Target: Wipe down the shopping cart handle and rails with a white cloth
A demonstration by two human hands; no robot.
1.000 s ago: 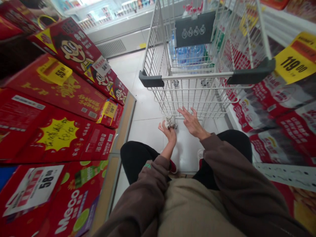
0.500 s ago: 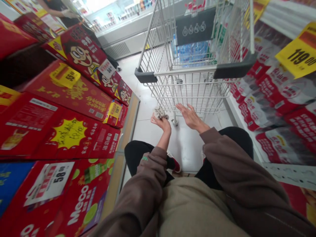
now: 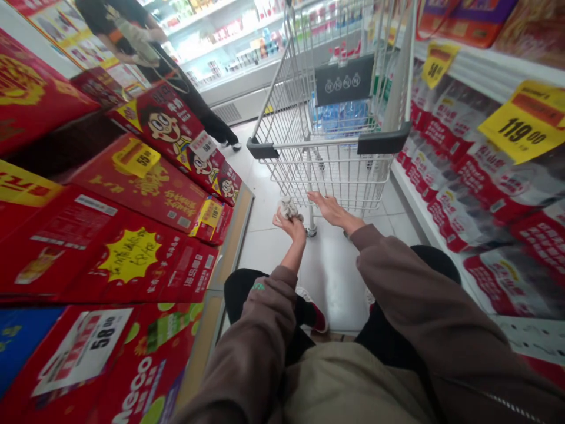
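Crumpled in my left hand [image 3: 291,227] is a greyish-white cloth [image 3: 289,208], its folds bulging above the fingers. My right hand [image 3: 331,208] is held out to the right of it, fingers stretched and holding nothing. Just beyond both hands stands a wire shopping cart [image 3: 329,171] with dark grey corner grips and a dark panel. I cannot tell whether my right fingertips touch the cart's lower wires.
Stacked red drink cartons [image 3: 185,259] line the left side on a low platform. Shrink-wrapped bottle packs [image 3: 468,171] fill the right shelf, under a yellow price tag [image 3: 527,126]. A person [image 3: 150,59] in dark clothes stands at the far left, near a refrigerated display [image 3: 216,35].
My view has tilted up slightly, showing more of the cooler and the other person. My left hand keeps the cloth; my right hand has shifted slightly left and stays stretched out.
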